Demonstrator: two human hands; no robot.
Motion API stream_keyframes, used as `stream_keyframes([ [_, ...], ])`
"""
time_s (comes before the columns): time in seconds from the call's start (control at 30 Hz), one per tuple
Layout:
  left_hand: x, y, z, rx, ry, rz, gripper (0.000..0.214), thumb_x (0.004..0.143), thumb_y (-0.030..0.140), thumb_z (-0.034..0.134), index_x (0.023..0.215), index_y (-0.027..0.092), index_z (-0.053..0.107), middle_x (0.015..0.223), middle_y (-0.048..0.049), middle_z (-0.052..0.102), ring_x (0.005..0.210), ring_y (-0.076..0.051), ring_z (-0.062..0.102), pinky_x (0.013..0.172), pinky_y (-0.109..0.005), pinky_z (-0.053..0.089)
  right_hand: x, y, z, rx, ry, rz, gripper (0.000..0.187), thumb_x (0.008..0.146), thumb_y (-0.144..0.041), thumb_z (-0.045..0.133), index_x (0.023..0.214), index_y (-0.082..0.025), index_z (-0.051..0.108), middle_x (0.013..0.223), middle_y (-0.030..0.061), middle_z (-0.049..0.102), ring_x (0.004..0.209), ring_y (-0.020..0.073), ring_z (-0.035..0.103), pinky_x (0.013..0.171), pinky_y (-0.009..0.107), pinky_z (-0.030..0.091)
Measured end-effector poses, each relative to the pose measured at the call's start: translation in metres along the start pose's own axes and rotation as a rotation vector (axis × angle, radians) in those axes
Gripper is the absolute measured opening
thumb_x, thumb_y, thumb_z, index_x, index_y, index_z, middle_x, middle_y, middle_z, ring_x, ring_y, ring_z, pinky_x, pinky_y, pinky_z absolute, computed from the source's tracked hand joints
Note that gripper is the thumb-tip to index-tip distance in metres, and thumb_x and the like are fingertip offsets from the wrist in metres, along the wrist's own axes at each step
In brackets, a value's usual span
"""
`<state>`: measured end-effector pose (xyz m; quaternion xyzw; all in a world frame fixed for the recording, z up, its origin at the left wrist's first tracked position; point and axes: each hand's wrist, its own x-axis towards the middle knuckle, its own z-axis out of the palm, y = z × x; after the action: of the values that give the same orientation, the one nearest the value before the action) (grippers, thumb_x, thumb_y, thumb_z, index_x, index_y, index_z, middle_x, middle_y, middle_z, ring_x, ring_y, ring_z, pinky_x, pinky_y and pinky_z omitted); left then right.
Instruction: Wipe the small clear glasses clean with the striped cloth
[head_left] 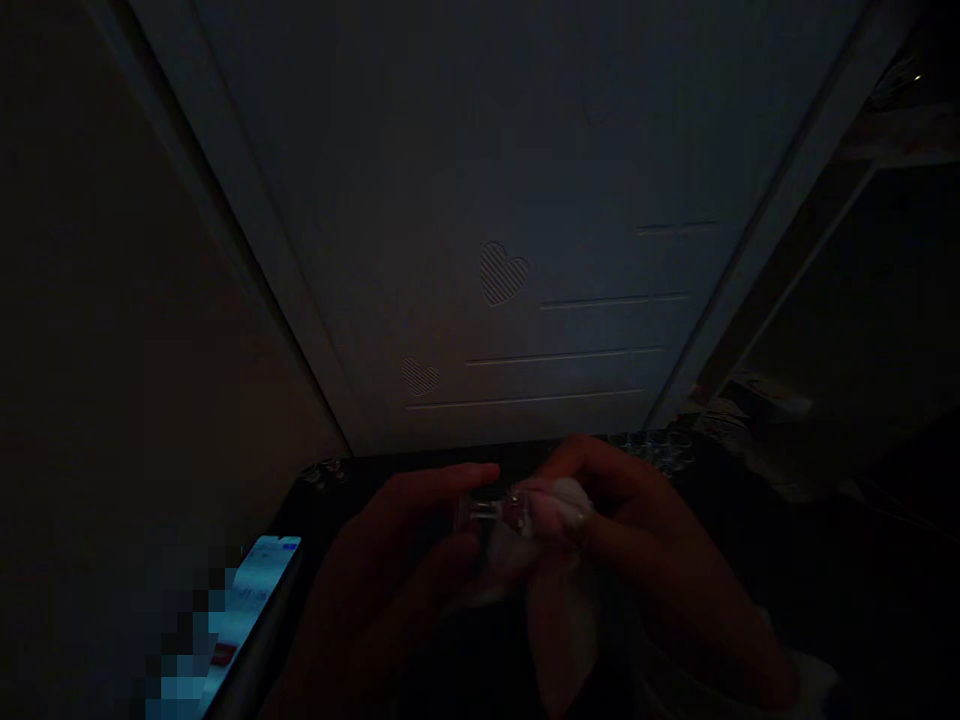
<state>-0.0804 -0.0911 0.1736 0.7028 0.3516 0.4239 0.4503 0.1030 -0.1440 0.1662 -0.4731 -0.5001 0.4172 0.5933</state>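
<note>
The scene is very dark. My left hand is closed around a small clear glass object, perhaps a little jar or bottle, held on its side. My right hand is closed on a white cloth or tissue and presses it against the end of the glass object. The cloth hangs down between my hands. Both hands are low in the middle of the view, over a dark surface.
A lit phone screen lies at the lower left on the dark surface's edge. A pale door or panel with heart patterns stands straight ahead. Small glass items sit behind my right hand. Shelving shows dimly at the right.
</note>
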Motion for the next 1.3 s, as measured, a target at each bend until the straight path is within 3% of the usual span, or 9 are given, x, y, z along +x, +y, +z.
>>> stream_keyframes([
  [0.1,0.0,-0.002,-0.002,-0.001,-0.038,0.027,0.02,0.082,0.034,0.07,0.101,0.036,0.076,0.104,0.0023,0.077,0.091,-0.018,0.071,0.076,-0.023,0.056,0.0,-0.001,0.0,0.019,0.002,-0.004,0.016,0.076,-0.033,0.075,0.073,-0.021,0.065,0.065,-0.0037,0.063,0.057,0.0092,0.054,0.051,0.017,0.042],
  [0.27,0.0,0.0,-0.002,0.037,0.009,0.009,0.018,0.08,0.035,0.071,0.097,0.034,0.077,0.102,0.0024,0.078,0.092,-0.018,0.071,0.077,-0.022,0.056,0.0,0.0,-0.001,0.019,0.022,-0.052,0.01,0.076,-0.027,0.075,0.074,-0.022,0.067,0.065,-0.0047,0.064,0.056,0.0083,0.054,0.051,0.016,0.043],
  [0.37,0.0,-0.004,-0.003,0.058,-0.019,0.069,0.017,0.081,0.038,0.07,0.097,0.037,0.076,0.097,0.0046,0.078,0.088,-0.016,0.071,0.074,-0.02,0.055,0.0,0.001,-0.001,-0.007,0.059,-0.077,0.008,0.074,-0.025,0.076,0.073,-0.022,0.068,0.064,-0.0041,0.065,0.056,0.009,0.056,0.05,0.016,0.043],
  [0.67,0.004,-0.006,0.0,0.015,0.067,0.083,0.012,0.078,0.033,0.072,0.091,0.033,0.074,0.077,0.0071,0.073,0.07,-0.011,0.067,0.064,-0.016,0.05,0.001,0.006,0.001,-0.143,0.145,-0.195,0.014,0.072,-0.031,0.078,0.074,-0.022,0.068,0.065,-0.0018,0.067,0.056,0.0125,0.059,0.048,0.02,0.045],
  [0.8,0.004,-0.004,0.0,0.007,0.064,0.069,0.012,0.079,0.035,0.07,0.09,0.03,0.073,0.07,0.0063,0.069,0.065,-0.011,0.065,0.059,-0.016,0.05,0.001,0.007,0.0,-0.252,0.116,-0.294,0.002,0.077,-0.023,0.07,0.078,-0.023,0.068,0.069,-0.0022,0.07,0.059,0.0129,0.063,0.051,0.021,0.046],
  [0.93,0.002,-0.002,0.0,-0.011,0.047,0.053,0.014,0.079,0.037,0.069,0.089,0.027,0.071,0.067,0.0051,0.067,0.061,-0.012,0.064,0.054,-0.017,0.05,0.001,0.005,0.0,-0.32,0.091,-0.376,0.013,0.079,-0.014,0.061,0.081,-0.024,0.069,0.072,-0.0029,0.074,0.063,0.0122,0.068,0.055,0.02,0.048],
  [1.2,0.003,0.003,0.007,-0.065,0.08,-0.003,0.012,0.078,0.034,0.066,0.086,0.025,0.068,0.065,0.0054,0.065,0.058,-0.012,0.064,0.05,-0.017,0.049,-0.002,-0.002,0.001,-0.373,0.005,-0.362,0.021,0.089,-0.015,0.049,0.093,-0.021,0.069,0.086,0.0028,0.077,0.079,0.016,0.073,0.07,0.026,0.055],
  [1.3,0.002,0.01,0.012,-0.086,0.156,-0.096,0.015,0.075,0.037,0.067,0.082,0.024,0.066,0.064,0.0054,0.063,0.057,-0.012,0.061,0.05,-0.018,0.048,-0.002,0.0,0.002,-0.35,0.015,-0.334,0.017,0.089,-0.017,0.053,0.091,-0.021,0.07,0.081,0.0022,0.076,0.071,0.0154,0.071,0.062,0.024,0.054],
])
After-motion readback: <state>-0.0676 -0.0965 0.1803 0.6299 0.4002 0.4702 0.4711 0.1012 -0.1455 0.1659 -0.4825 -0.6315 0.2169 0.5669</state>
